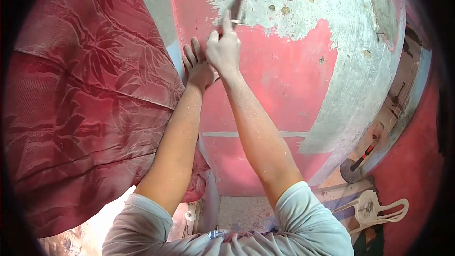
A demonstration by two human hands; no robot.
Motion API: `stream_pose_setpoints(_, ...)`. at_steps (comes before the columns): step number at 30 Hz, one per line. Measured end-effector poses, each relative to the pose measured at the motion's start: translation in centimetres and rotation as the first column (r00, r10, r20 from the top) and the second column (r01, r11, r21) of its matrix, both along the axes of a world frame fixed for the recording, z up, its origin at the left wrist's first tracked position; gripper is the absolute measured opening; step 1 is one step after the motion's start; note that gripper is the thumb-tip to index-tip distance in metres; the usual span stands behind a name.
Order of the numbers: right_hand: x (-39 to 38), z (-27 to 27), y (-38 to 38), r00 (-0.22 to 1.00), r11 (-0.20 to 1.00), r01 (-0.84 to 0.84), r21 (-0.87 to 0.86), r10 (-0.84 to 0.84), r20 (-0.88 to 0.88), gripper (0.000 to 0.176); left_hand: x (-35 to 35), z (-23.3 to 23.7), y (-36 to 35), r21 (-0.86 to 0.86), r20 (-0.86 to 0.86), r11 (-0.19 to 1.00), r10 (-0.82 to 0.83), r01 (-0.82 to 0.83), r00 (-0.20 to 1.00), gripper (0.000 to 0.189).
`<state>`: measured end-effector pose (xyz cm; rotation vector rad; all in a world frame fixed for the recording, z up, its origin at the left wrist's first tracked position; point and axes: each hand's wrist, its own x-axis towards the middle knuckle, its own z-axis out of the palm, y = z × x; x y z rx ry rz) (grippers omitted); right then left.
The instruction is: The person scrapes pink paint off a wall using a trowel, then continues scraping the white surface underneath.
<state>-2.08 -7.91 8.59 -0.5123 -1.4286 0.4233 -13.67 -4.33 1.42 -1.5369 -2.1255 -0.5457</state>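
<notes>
My right hand [224,50] is closed round a scraper [238,5], its index finger stretched along the tool. The scraper's dark blade lies against the wall, where pink paint [284,80] meets a bare grey-white patch [294,2]. Just to the left and slightly lower, my left hand [199,66] has its fingers spread, with the palm toward the wall and nothing seen in it. The two wrists are close together. White specks dot both forearms.
A red patterned cloth [95,90] hangs at the left, close to my left arm. At the lower right are a white plastic chair [369,208] and a tool with a red-and-black handle [364,155]. Holes pit the upper wall.
</notes>
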Motion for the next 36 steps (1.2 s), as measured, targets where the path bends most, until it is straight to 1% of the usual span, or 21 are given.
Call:
stream_pose_setpoints(2, 0.4, -0.1, -0.2, 0.974, 1.000, -0.005, 0.020, 0.000, 0.225, 0.065, -1.3, -1.2, 1.5, 0.075, -0.022, 0.997, -0.021, 0.023, 1.000, 0.104)
stream_pose_setpoints(5, 0.2, -0.1, 0.3, 0.996, 0.999, -0.053, -0.007, 0.054, 0.076, 0.061, -0.1, -0.5, 0.4, 0.031, -0.024, 1.000, -0.005, 0.005, 1.000, 0.110)
stream_pose_setpoints(8, -0.2, -0.3, 0.6, 1.000, 0.999, 0.008, 0.044, -0.009, 0.017, 0.059, -0.1, -0.2, 0.4, 0.014, -0.026, 1.000, 0.005, -0.004, 1.000, 0.106)
stream_pose_setpoints(10, 0.8, 0.2, -0.6, 0.985, 0.999, -0.003, -0.034, 0.008, 0.170, 0.059, -0.2, -0.2, 0.3, 0.054, -0.037, 0.998, -0.011, 0.013, 0.999, 0.102)
stream_pose_setpoints(11, 1.1, 0.3, -1.1, 0.969, 0.997, -0.003, -0.077, 0.022, 0.246, 0.060, 0.3, 0.0, -0.2, -0.018, -0.018, 1.000, -0.003, 0.003, 1.000, 0.095)
stream_pose_setpoints(14, -0.6, -0.4, 0.6, 0.999, 0.999, 0.032, 0.013, -0.032, -0.002, 0.061, -0.1, -0.5, 0.4, 0.013, -0.038, 1.000, 0.008, -0.008, 0.999, 0.092)
stream_pose_setpoints(15, -0.5, -0.1, -0.1, 0.999, 1.000, 0.021, 0.010, -0.021, 0.048, 0.061, 0.0, -0.1, 0.4, -0.023, -0.051, 0.998, 0.051, -0.052, 0.997, 0.089)
stream_pose_setpoints(18, 0.8, 0.5, -1.2, 0.986, 0.995, -0.036, -0.092, 0.051, 0.160, 0.061, 0.1, -0.1, 0.0, -0.037, -0.028, 0.999, 0.010, -0.011, 1.000, 0.086)
stream_pose_setpoints(19, 0.0, 0.0, -0.2, 0.999, 0.999, 0.029, 0.029, -0.030, 0.043, 0.061, 0.4, -0.1, -0.6, 0.045, 0.013, 0.997, -0.063, 0.062, 0.998, 0.086)
stream_pose_setpoints(20, -0.3, 0.0, 0.3, 1.000, 1.000, 0.031, -0.001, -0.031, -0.003, 0.061, 0.2, -0.3, -0.2, 0.047, 0.000, 0.998, -0.043, 0.043, 0.999, 0.087)
stream_pose_setpoints(22, -0.2, 0.0, -0.1, 0.992, 1.000, 0.008, -0.010, -0.007, 0.124, 0.061, -0.6, -0.6, 0.9, 0.055, -0.030, 0.998, -0.001, 0.002, 1.000, 0.087)
stream_pose_setpoints(23, -0.1, 0.1, -0.2, 0.992, 0.999, -0.015, -0.032, 0.019, 0.128, 0.061, -0.8, -1.0, 1.3, 0.082, -0.049, 0.997, 0.015, -0.011, 0.999, 0.086)
stream_pose_setpoints(25, 0.6, 0.3, -0.8, 0.988, 0.995, -0.057, -0.082, 0.068, 0.135, 0.061, 0.4, 0.1, -0.6, 0.015, 0.005, 1.000, -0.019, 0.019, 1.000, 0.087)
stream_pose_setpoints(26, 0.4, 0.3, -0.8, 0.995, 0.998, -0.015, -0.059, 0.020, 0.095, 0.060, 1.0, 0.7, -1.5, -0.016, 0.033, 0.999, -0.035, 0.035, 0.999, 0.088)
stream_pose_setpoints(27, -0.1, 0.1, -0.7, 0.998, 1.000, 0.005, -0.008, -0.005, 0.070, 0.060, 0.8, 0.7, -0.8, -0.055, 0.002, 0.998, 0.026, -0.026, 1.000, 0.090)
stream_pose_setpoints(28, -0.5, 0.0, -0.5, 0.999, 0.999, 0.025, 0.044, -0.027, 0.042, 0.060, 0.6, 0.4, -0.4, -0.022, 0.000, 1.000, 0.015, -0.015, 1.000, 0.091)
stream_pose_setpoints(30, 0.3, 0.0, -0.6, 0.975, 0.997, -0.057, -0.046, 0.065, 0.212, 0.060, 0.1, -0.2, 0.1, 0.043, -0.004, 0.999, -0.009, 0.009, 1.000, 0.092)
stream_pose_setpoints(31, 0.5, 0.1, -0.8, 0.981, 0.994, -0.068, -0.080, 0.081, 0.178, 0.060, -0.2, -0.3, 0.2, 0.045, -0.035, 0.999, 0.010, -0.008, 0.999, 0.094)
stream_pose_setpoints(32, 0.0, -0.2, -0.2, 0.996, 0.999, -0.034, -0.019, 0.036, 0.087, 0.061, -0.2, -0.5, 0.5, 0.025, -0.030, 1.000, 0.011, -0.010, 1.000, 0.095)
stream_pose_setpoints(34, -0.2, -0.2, 0.0, 1.000, 1.000, 0.008, -0.013, -0.008, 0.029, 0.061, 0.1, -0.2, 0.2, -0.010, -0.018, 1.000, 0.018, -0.019, 1.000, 0.098)
stream_pose_setpoints(36, 0.0, -0.2, -0.1, 0.984, 1.000, -0.020, -0.005, 0.021, 0.175, 0.062, 0.1, 0.2, -0.3, 0.042, -0.006, 0.999, -0.018, 0.018, 1.000, 0.098)
